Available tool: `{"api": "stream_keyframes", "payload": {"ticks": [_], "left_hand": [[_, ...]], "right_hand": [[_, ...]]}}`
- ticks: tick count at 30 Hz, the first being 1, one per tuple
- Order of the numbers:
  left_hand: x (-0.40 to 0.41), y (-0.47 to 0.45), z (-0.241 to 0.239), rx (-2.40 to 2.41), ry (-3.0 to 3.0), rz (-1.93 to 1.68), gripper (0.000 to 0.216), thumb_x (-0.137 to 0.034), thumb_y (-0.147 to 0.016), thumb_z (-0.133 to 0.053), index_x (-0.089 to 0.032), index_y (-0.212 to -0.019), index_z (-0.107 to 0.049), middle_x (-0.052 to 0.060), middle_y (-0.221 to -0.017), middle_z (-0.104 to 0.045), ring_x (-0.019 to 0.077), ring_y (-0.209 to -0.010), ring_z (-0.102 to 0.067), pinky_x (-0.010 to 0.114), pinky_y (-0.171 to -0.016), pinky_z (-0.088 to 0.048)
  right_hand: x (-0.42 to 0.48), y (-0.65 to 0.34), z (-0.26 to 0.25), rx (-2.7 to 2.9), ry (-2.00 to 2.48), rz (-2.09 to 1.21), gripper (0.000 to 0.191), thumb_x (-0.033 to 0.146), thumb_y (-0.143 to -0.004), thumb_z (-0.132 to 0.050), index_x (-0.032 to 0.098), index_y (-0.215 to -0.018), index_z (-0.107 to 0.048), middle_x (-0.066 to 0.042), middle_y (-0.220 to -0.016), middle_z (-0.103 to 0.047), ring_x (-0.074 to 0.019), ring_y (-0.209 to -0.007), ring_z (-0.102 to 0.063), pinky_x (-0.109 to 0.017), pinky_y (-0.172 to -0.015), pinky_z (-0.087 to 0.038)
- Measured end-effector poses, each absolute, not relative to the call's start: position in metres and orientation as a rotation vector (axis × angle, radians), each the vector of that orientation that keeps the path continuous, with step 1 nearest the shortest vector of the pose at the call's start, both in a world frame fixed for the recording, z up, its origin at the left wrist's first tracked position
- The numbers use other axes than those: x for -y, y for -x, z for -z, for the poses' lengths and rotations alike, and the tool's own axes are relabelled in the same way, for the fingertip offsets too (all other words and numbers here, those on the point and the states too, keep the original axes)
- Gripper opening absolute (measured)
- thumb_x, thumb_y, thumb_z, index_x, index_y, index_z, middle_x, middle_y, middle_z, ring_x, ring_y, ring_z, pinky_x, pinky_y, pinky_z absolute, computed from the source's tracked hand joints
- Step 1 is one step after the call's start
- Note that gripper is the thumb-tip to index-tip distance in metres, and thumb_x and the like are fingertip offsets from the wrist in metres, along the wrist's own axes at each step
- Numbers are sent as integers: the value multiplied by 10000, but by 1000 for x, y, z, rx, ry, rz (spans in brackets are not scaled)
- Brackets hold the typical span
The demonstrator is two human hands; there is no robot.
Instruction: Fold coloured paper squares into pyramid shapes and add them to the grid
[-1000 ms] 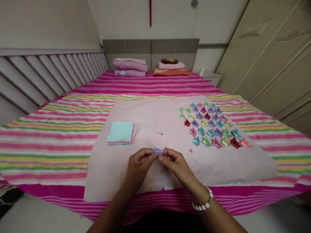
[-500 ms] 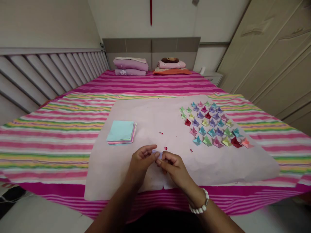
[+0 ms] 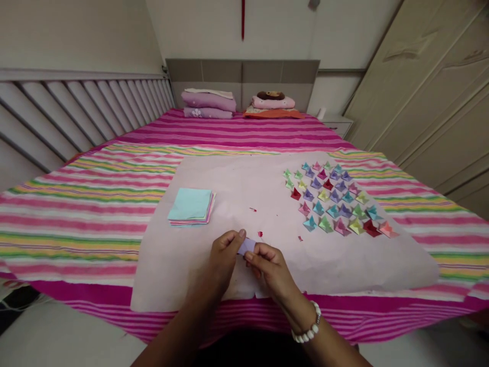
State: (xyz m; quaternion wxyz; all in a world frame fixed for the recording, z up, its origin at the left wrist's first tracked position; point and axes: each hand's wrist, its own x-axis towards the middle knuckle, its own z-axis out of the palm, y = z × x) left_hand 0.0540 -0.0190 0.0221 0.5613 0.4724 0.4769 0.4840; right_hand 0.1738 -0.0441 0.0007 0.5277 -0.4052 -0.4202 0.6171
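A small folded piece of purple paper (image 3: 246, 246) is held between my two hands, just above the large pale sheet near its front edge. My left hand (image 3: 225, 252) pinches its left side, the thumb on top. On the other side, my right hand (image 3: 268, 261) grips the right edge between thumb and fingers; a white beaded bracelet circles that wrist. To the left lies a stack of square coloured papers (image 3: 190, 206), light blue uppermost. Several rows of small folded paper boats (image 3: 333, 196) in many colours stand at the right.
The pale sheet (image 3: 237, 178) is spread over a striped bed cover (image 3: 95, 214). Tiny red scraps (image 3: 260, 234) lie beyond my hands. Folded bedding (image 3: 210, 104) sits by the headboard (image 3: 221, 71). A slatted rail (image 3: 95, 107) runs along the left.
My left thumb and fingers have closed on the purple paper's left side, where the fingers were more spread. More of the paper now shows. The view has shifted slightly.
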Motion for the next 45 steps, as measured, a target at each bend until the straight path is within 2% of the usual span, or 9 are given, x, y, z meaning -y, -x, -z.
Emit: {"api": "stream_keyframes", "payload": {"ticks": [5, 7, 10, 15, 17, 21, 26, 34, 45], "left_hand": [[17, -53, -28, -1139, -1133, -1101, 382, -480, -806, -588, -169, -593, -527, -56, -482, -480, 91, -480, -443, 226, -496, -345], [17, -52, -31, -1096, -1134, -1107, 297, -458, -777, -626, -162, -770, -601, -49, -556, -550, 104, -528, -507, 228, -529, -388], [20, -46, -30, -1027, -1132, -1164, 377, -337, -680, -740, -179, -976, -568, -24, -715, -649, 132, -647, -604, 250, -621, -456], [26, -35, -27, -1020, -1262, -1189, 179, -230, -710, -733, -169, -816, -601, -2, -751, -658, 124, -709, -614, 239, -672, -471], [27, -32, -30, -995, -1277, -1161, 145, -228, -728, -725, -164, -802, -618, -2, -741, -661, 117, -697, -611, 233, -670, -475], [25, -30, -37, -966, -1274, -1124, 147, -229, -730, -736, -167, -819, -636, -10, -743, -662, 104, -702, -607, 212, -669, -477], [25, -30, -42, -904, -1272, -1051, 133, -237, -738, -733, -165, -809, -647, -10, -725, -672, 101, -695, -624, 211, -670, -492], [28, -34, -42, -823, -1211, -1000, 97, -222, -746, -721, -178, -817, -670, -9, -750, -684, 102, -707, -637, 217, -672, -503], [28, -36, -38, -905, -1162, -1043, 69, -185, -760, -644, -179, -762, -713, 1, -753, -681, 112, -701, -626, 245, -703, -496]], "right_hand": [[44, -172, 0, 983, 990, -1449, 281, 355, -726, -713, 165, -578, -567, 62, -434, -469, -65, -396, -334, -225, -445, -209], [44, -172, -1, 969, 1011, -1414, 292, 371, -729, -716, 162, -584, -572, 53, -457, -496, -63, -400, -349, -220, -445, -223], [44, -174, -1, 969, 1035, -1369, 311, 400, -735, -720, 160, -597, -579, 47, -486, -514, -62, -409, -371, -215, -443, -249], [46, -175, -2, 1013, 982, -1374, 291, 399, -744, -728, 166, -645, -585, 39, -560, -543, -64, -431, -418, -204, -435, -303], [46, -177, -5, 1023, 931, -1320, 222, 359, -728, -754, 180, -787, -637, 52, -588, -527, -74, -475, -448, -203, -466, -354], [44, -187, -13, 1089, 892, -1095, 361, 263, -722, -771, 237, -1065, -661, 21, -756, -593, -102, -631, -529, -233, -603, -447], [45, -200, -21, 1239, 905, -1090, 140, 231, -752, -749, 223, -888, -717, -6, -776, -645, -117, -681, -577, -240, -631, -470], [45, -200, -26, 1107, 877, -1372, 132, 259, -735, -768, 183, -815, -695, -6, -642, -693, -108, -548, -628, -214, -539, -503], [41, -202, -18, 1062, 684, -1365, 62, 149, -745, -726, 211, -757, -730, 18, -749, -630, -107, -571, -656, -230, -572, -546]]}}
